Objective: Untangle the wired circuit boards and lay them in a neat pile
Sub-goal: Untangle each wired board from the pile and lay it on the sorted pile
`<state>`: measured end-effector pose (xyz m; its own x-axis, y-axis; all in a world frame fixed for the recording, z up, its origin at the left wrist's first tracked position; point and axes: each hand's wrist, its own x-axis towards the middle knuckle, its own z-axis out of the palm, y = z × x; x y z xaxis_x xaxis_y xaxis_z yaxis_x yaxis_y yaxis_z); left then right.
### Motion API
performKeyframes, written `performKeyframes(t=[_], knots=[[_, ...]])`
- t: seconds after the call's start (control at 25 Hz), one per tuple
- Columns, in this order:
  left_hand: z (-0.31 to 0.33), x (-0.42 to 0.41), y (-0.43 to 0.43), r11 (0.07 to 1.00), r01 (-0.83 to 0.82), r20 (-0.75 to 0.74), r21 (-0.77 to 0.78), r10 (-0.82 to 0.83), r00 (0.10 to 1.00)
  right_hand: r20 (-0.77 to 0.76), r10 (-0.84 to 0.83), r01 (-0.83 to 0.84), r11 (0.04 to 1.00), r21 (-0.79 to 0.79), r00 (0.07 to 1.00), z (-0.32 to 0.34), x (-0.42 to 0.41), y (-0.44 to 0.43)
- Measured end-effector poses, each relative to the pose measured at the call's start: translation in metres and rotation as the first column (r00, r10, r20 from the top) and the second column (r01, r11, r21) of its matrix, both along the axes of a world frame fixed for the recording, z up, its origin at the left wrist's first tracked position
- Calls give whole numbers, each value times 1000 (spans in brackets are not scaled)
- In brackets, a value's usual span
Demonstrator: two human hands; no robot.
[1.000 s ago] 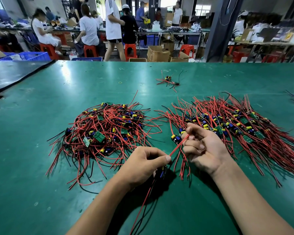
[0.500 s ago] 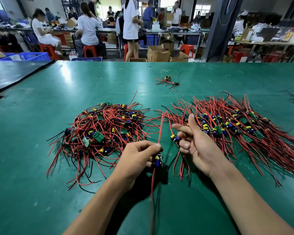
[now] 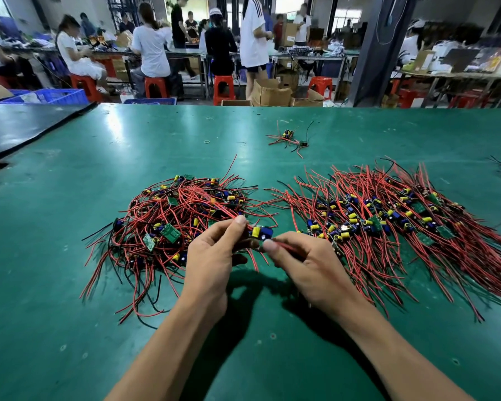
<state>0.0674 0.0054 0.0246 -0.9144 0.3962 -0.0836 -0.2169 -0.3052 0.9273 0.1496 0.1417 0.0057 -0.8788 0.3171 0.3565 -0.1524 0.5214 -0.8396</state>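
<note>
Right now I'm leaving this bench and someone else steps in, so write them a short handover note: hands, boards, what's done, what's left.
Hands: left hand pinches the held board by its red wires; right hand pinches wires on its other side.
The tangled heap lies to the left, the neat pile to the right, wires combed one way; a few stray boards sit farther back.
Done: many boards laid in the neat pile.
Left: lay the held board there, then work through the tangled heap and strays.

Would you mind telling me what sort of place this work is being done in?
Most likely an electronics assembly workshop: wired circuit boards heaped on a green work table, workers on red stools at benches behind, cardboard boxes on the floor.
</note>
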Motion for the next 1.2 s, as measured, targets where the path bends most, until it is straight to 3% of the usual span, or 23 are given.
performKeyframes(t=[0.12,0.24,0.36,0.48,0.6,0.72,1.04,1.2], knots=[[2,1,-1,1000,8,11,6,-8,1000,67,-11,24,980,-198,998,1,0,-2],[3,0,-2,997,58,50,47,-60,997,31,38,-18,867,-498,999,2,-3,-3],[4,0,-3,975,170,94,140,-184,978,-26,56,-60,775,-629,998,6,-6,0],[5,-1,-4,937,279,190,211,-320,928,-35,102,-99,737,-669,994,10,-2,6],[6,1,-4,909,389,291,152,-417,861,-11,215,-173,753,-635,977,12,2,5],[6,2,-4,874,478,270,91,-483,833,49,265,-183,778,-601,963,10,1,4],[2,8,-3,844,525,176,108,-536,826,67,131,-67,808,-585,989,8,-2,15],[2,10,-3,823,564,146,73,-568,810,114,202,-87,774,-627,973,11,-1,20]])
